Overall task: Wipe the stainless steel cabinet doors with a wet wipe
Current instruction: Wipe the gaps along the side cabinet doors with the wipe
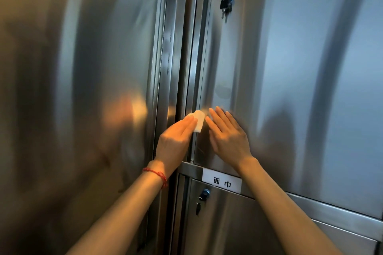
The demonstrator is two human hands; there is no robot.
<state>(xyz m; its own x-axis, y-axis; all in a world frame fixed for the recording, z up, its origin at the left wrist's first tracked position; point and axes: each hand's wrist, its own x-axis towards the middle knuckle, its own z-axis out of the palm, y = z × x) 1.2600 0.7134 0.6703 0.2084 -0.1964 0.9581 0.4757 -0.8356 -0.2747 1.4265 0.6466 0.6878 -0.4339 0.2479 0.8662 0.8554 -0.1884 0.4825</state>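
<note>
Against the left edge of the upper steel cabinet door (290, 89), the left hand (176, 141) presses a white wet wipe (198, 121) with straight fingers. Just right of it, the right hand (227, 138) lies flat and open on the same door, holding nothing. Keys (226, 4) hang from the lock above; a white label (221, 180) sits below, near the lower door (238, 223).

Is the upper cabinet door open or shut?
Shut: the upper cabinet door lies flush in its frame, and keys hang from its lock.
</note>
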